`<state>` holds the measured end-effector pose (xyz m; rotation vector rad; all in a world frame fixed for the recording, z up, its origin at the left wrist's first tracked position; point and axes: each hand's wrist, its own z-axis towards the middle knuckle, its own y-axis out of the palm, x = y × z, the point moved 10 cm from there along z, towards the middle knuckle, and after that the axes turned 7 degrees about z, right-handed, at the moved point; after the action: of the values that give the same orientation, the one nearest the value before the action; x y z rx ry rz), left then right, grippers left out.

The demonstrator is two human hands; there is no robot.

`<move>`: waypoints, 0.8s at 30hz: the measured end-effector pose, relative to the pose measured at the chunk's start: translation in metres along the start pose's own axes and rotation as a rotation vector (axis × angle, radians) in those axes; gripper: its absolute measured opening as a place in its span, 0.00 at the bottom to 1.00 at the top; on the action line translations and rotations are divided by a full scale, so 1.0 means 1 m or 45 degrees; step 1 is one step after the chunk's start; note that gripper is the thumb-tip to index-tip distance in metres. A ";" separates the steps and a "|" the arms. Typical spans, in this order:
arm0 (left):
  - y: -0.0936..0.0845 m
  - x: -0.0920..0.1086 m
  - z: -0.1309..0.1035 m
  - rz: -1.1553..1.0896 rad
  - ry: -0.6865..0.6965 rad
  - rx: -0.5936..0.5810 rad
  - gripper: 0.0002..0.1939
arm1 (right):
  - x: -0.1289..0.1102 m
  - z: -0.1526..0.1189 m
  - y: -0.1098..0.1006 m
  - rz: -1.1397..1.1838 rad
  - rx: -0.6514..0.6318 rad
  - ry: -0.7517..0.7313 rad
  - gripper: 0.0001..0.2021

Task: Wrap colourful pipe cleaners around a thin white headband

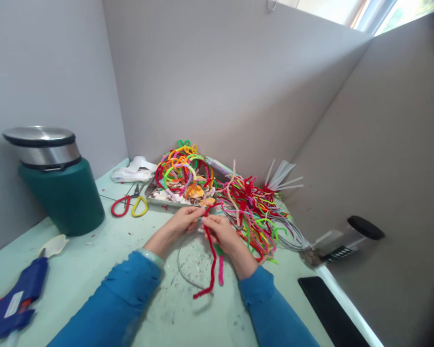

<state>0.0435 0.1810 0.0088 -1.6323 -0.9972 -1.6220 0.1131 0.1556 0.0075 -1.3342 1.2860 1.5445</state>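
Both my hands meet at the middle of the table, just in front of the metal tray. My left hand (186,220) has its fingers closed in a pinch at the upper part of a red pipe cleaner (213,265). Beside it, my right hand (220,229) pinches the same piece, whose bent lower end hangs towards me. A thin grey wire loop (181,266) curves below my hands. Under my right hand, a short pink pipe cleaner (221,271) and a bit of green show. Exactly where the wire joins my fingers is hidden.
A tray (162,202) holds shells and colourful rings. Right of it lies a heap of pipe cleaners (251,202) and coiled wire (291,235). Scissors (140,206), a green flask (63,193) and a blue glue gun (25,289) are left; a black phone-like slab (329,308) is right.
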 end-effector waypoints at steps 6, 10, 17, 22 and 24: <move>-0.003 -0.001 0.000 -0.156 -0.025 0.020 0.14 | 0.003 -0.004 0.018 -0.237 -0.113 0.006 0.15; -0.002 0.002 0.000 -0.253 -0.005 -0.033 0.13 | 0.003 -0.008 0.028 -0.402 -0.217 0.044 0.15; -0.006 -0.007 -0.001 -0.211 -0.105 0.028 0.11 | -0.013 -0.005 0.008 -0.426 -0.008 -0.105 0.19; 0.002 -0.013 0.001 -0.121 -0.134 -0.073 0.12 | -0.025 -0.001 -0.034 -0.181 0.412 -0.290 0.15; 0.007 -0.015 0.001 -0.074 -0.146 -0.124 0.12 | -0.027 0.000 -0.035 -0.118 0.401 -0.344 0.14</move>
<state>0.0509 0.1765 -0.0053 -1.7939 -1.0460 -1.6536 0.1520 0.1670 0.0259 -0.9382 1.2179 1.3398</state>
